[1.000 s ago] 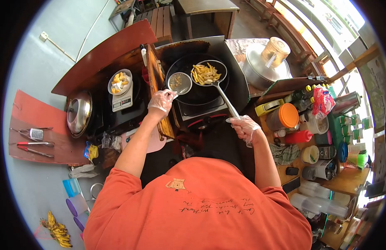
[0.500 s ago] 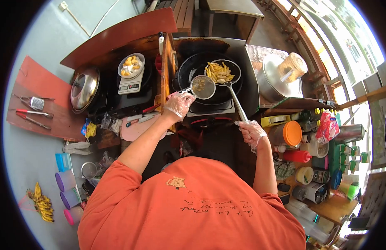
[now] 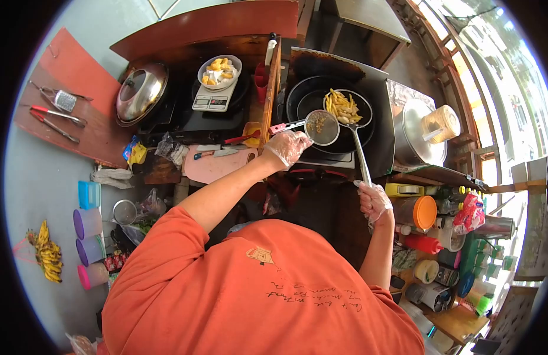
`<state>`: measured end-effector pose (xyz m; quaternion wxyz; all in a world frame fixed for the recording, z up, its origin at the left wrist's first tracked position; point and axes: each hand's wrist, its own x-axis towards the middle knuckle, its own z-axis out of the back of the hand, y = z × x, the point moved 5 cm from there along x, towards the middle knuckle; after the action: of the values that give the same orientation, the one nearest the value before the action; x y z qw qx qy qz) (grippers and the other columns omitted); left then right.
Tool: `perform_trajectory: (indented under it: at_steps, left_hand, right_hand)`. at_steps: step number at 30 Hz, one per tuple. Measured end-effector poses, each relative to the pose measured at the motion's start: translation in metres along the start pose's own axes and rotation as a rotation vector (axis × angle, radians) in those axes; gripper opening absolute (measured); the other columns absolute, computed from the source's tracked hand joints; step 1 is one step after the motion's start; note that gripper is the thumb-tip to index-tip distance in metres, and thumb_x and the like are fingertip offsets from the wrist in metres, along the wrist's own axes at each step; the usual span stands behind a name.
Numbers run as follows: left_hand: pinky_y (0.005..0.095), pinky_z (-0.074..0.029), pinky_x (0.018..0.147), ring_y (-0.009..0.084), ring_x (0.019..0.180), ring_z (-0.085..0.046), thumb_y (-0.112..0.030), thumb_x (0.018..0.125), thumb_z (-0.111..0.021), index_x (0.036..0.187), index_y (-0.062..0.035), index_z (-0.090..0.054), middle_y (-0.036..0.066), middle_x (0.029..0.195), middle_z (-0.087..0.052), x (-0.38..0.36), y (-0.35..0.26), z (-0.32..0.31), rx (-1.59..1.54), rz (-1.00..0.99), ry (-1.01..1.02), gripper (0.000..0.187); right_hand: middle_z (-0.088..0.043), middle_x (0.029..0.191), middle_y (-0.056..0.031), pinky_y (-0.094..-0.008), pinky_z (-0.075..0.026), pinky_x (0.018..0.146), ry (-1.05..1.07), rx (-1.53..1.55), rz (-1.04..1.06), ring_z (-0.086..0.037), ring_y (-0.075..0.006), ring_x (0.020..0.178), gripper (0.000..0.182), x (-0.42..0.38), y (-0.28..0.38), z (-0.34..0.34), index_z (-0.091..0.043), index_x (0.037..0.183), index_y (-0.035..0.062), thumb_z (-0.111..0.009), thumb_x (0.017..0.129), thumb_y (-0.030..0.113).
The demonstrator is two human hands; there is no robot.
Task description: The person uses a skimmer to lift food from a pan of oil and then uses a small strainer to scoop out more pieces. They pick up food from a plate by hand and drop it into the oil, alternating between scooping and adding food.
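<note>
My left hand (image 3: 289, 149), in a clear plastic glove, is closed at the handle side of a small round strainer (image 3: 322, 127); its fingertips are partly hidden. Small brown bits lie in the mesh, and a pink grip (image 3: 286, 126) shows just beyond the hand. In my right hand (image 3: 374, 204), also gloved, is the long metal handle of a larger strainer (image 3: 359, 154). That strainer holds yellow fried strips (image 3: 341, 106) over a black wok (image 3: 299, 106). The small strainer is beside it, also over the wok.
Left of a wooden divider (image 3: 274, 89), a bowl of yellow and white pieces (image 3: 219, 72) rests on a scale (image 3: 212, 102). A knife (image 3: 224, 152) lies on a pink board (image 3: 218, 168). At the right are a large pot (image 3: 407, 133) and an orange-lidded tub (image 3: 425, 212).
The whole view has swung, so the wok, strainers and both hands appear further right. Both strainers keep nearly the same place over the wok, and more of the pink grip shows.
</note>
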<state>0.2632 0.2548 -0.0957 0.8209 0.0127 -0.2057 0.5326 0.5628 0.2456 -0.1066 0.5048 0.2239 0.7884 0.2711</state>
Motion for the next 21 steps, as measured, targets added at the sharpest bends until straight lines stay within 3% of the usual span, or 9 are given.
perform_trajectory:
  at_steps: [3, 7, 9, 11, 14, 17, 19, 21]
  left_hand:
    - [0.0371, -0.052, 0.076, 0.0231, 0.084, -0.065, -0.016, 0.093, -0.055, 0.105, -0.0109, -0.066, 0.003, 0.097, -0.062, 0.002, -0.001, 0.002, 0.052, -0.050, 0.093, 0.017]
    - [0.0400, -0.050, 0.082, 0.0244, 0.088, -0.065, -0.016, 0.093, -0.055, 0.104, -0.0126, -0.066, 0.004, 0.101, -0.064, 0.006, 0.004, 0.016, -0.030, 0.017, 0.024, 0.016]
    - [0.0400, -0.050, 0.082, 0.0259, 0.088, -0.065, -0.017, 0.095, -0.052, 0.104, -0.0120, -0.067, 0.006, 0.100, -0.065, 0.008, 0.003, 0.027, -0.053, -0.099, 0.000, 0.018]
    - [0.0392, -0.050, 0.083, 0.0255, 0.092, -0.065, -0.016, 0.095, -0.051, 0.111, -0.0124, -0.066, 0.006, 0.104, -0.064, 0.014, 0.008, 0.042, -0.147, 0.129, 0.132, 0.022]
    - [0.0379, -0.052, 0.082, 0.0253, 0.094, -0.064, -0.018, 0.097, -0.048, 0.115, -0.0144, -0.065, 0.007, 0.107, -0.065, 0.015, 0.025, 0.012, -0.026, 0.033, 0.142, 0.025]
    - [0.0366, -0.053, 0.082, 0.0258, 0.092, -0.064, -0.019, 0.098, -0.046, 0.115, -0.0141, -0.064, 0.007, 0.102, -0.066, 0.018, 0.023, 0.024, 0.087, -0.048, 0.088, 0.025]
    - [0.0324, -0.051, 0.090, 0.0223, 0.106, -0.062, -0.010, 0.095, -0.045, 0.133, -0.0192, -0.056, 0.006, 0.113, -0.063, 0.020, 0.026, 0.021, 0.090, -0.036, 0.283, 0.040]
    - [0.0322, -0.050, 0.092, 0.0221, 0.108, -0.061, -0.010, 0.095, -0.044, 0.134, -0.0190, -0.054, 0.006, 0.115, -0.063, 0.020, 0.026, 0.022, 0.068, -0.060, 0.319, 0.042]
  right_hand:
    - [-0.043, 0.054, 0.0066, -0.0199, -0.026, 0.035, -0.012, 0.021, 0.004, -0.033, -0.0033, 0.038, 0.018, 0.003, -0.011, -0.006, -0.057, 0.082, 0.0095, -0.068, 0.091, 0.021]
    - [-0.042, 0.054, 0.0072, -0.0196, -0.026, 0.035, -0.022, 0.031, 0.038, -0.033, -0.0031, 0.038, 0.020, 0.005, -0.026, -0.021, -0.055, 0.079, 0.0106, -0.067, 0.091, 0.020]
    - [-0.042, 0.054, 0.0074, -0.0195, -0.026, 0.036, -0.006, 0.058, 0.046, -0.034, -0.0031, 0.038, 0.023, 0.007, -0.035, -0.031, -0.053, 0.076, 0.0118, -0.067, 0.092, 0.020]
    - [-0.042, 0.054, 0.0075, -0.0196, -0.027, 0.036, -0.023, 0.063, 0.060, -0.034, -0.0032, 0.038, 0.023, 0.007, -0.040, -0.040, -0.052, 0.076, 0.0123, -0.067, 0.092, 0.020]
    - [-0.042, 0.054, 0.0076, -0.0199, -0.027, 0.036, -0.033, 0.091, 0.087, -0.034, -0.0034, 0.038, 0.024, 0.015, -0.052, -0.052, -0.051, 0.075, 0.0131, -0.067, 0.092, 0.020]
    - [-0.042, 0.053, 0.0076, -0.0208, -0.026, 0.036, -0.088, 0.099, 0.100, -0.033, -0.0038, 0.038, 0.026, 0.026, -0.063, -0.058, -0.050, 0.074, 0.0137, -0.068, 0.091, 0.021]
    - [-0.042, 0.053, 0.0077, -0.0218, -0.025, 0.036, -0.071, 0.123, 0.105, -0.033, -0.0040, 0.038, 0.027, 0.030, -0.067, -0.070, -0.050, 0.073, 0.0141, -0.069, 0.090, 0.022]
    - [-0.041, 0.052, 0.0082, -0.0225, -0.024, 0.036, -0.108, 0.123, 0.111, -0.032, -0.0039, 0.037, 0.027, 0.033, -0.071, -0.077, -0.049, 0.073, 0.0146, -0.069, 0.090, 0.022]
